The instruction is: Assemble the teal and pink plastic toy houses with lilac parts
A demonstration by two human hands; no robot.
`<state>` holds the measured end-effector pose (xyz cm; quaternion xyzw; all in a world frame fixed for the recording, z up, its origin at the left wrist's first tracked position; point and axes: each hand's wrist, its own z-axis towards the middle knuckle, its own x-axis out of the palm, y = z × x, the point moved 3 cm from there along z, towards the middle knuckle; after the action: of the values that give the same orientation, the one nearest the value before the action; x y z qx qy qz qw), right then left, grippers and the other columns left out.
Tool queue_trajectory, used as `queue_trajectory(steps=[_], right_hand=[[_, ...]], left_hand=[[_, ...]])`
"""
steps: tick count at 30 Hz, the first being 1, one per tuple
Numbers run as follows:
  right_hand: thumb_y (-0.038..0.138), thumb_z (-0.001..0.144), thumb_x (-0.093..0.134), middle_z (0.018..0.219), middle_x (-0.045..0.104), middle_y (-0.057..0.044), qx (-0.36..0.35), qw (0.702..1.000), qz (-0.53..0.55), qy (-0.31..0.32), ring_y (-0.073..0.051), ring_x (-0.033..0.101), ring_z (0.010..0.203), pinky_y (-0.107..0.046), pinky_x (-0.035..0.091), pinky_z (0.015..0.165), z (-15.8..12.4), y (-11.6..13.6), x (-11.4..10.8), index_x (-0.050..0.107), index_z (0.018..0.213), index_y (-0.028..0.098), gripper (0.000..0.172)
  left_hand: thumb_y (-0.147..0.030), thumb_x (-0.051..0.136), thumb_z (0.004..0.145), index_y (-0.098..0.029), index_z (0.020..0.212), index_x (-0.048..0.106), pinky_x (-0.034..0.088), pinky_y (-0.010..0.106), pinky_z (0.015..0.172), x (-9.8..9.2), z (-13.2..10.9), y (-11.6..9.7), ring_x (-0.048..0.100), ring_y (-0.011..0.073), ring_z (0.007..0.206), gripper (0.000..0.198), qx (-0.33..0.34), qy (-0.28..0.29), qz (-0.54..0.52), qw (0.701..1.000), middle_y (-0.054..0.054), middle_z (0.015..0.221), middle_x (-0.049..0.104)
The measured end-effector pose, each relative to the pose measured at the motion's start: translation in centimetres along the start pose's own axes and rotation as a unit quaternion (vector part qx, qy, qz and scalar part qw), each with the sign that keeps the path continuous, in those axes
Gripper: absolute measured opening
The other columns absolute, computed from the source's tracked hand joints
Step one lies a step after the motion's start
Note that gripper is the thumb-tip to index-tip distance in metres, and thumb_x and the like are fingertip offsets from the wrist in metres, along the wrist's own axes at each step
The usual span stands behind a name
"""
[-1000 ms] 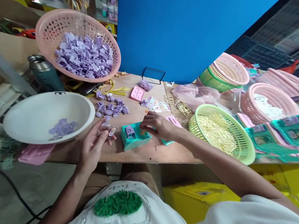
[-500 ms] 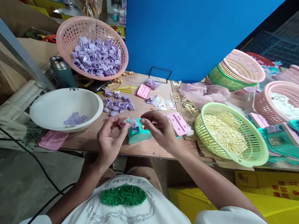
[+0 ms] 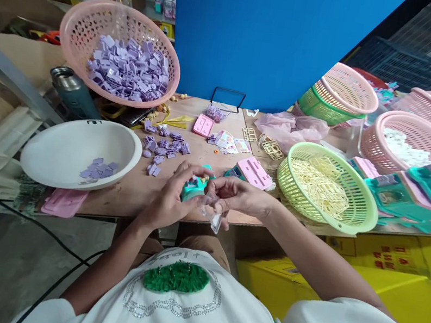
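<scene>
A clear plastic piece [image 3: 215, 221] is held over the table's near edge, in front of a teal case [image 3: 189, 191]; it is pinched by thumb and fingers of the nearly closed right hand [image 3: 232, 194]; the left hand [image 3: 174, 197] is half curled, its thumb beside the piece, though whether a grip is shared cannot be told; purple parts [image 3: 164, 146] are scattered leftward; a pink panel [image 3: 255, 172] is seen rightward, near a green basket [image 3: 362, 211].
</scene>
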<state>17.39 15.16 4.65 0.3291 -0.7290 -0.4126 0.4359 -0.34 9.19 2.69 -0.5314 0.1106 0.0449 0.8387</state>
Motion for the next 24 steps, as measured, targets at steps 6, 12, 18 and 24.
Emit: queue_trajectory(steps=[6, 12, 18, 24], right_hand=[[0.048, 0.07, 0.093, 0.06, 0.055, 0.009, -0.021, 0.968, -0.126, -0.218, -0.006, 0.052, 0.048, -0.017, 0.053, 0.043, 0.5, 0.5, -6.1, 0.058, 0.088, 0.016, 0.05], [0.047, 0.062, 0.097, 0.059, 0.059, 0.007, 0.051, 0.961, -0.12, -0.242, -0.008, 0.055, 0.048, -0.017, 0.045, 0.039, 1.9, -1.8, -8.1, 0.055, 0.086, 0.018, 0.056], [0.042, 0.064, 0.095, 0.059, 0.061, 0.007, 0.073, 0.965, -0.115, -0.222, -0.009, 0.056, 0.047, -0.019, 0.046, 0.042, 2.3, -1.7, -8.0, 0.056, 0.089, 0.018, 0.052], [0.044, 0.061, 0.097, 0.058, 0.062, 0.007, 0.082, 0.971, -0.073, -0.211, -0.009, 0.057, 0.046, -0.019, 0.046, 0.042, 2.4, -2.2, -7.6, 0.054, 0.088, 0.018, 0.057]], left_hand=[[-0.038, 0.072, 0.094, -0.024, 0.143, 0.059, 0.046, 0.054, 0.114, 1.3, 0.0, 3.8, 0.053, 0.0352, 0.134, 0.052, 0.007, 0.048, 0.334, 0.941, 0.014, 0.147, 0.055], [-0.033, 0.065, 0.099, -0.026, 0.133, 0.068, 0.049, 0.051, 0.111, -0.7, -0.4, 4.6, 0.054, 0.0311, 0.129, 0.035, 0.043, 0.103, 0.347, 0.931, 0.01, 0.143, 0.059], [-0.029, 0.067, 0.096, -0.022, 0.131, 0.063, 0.047, 0.05, 0.114, -2.0, 0.0, 4.0, 0.056, 0.0297, 0.129, 0.036, 0.032, 0.135, 0.311, 0.94, 0.01, 0.14, 0.06], [-0.038, 0.074, 0.092, -0.018, 0.128, 0.06, 0.051, 0.052, 0.11, -1.2, 0.1, 3.9, 0.058, 0.0339, 0.127, 0.043, 0.015, 0.108, 0.365, 0.925, 0.015, 0.135, 0.059]])
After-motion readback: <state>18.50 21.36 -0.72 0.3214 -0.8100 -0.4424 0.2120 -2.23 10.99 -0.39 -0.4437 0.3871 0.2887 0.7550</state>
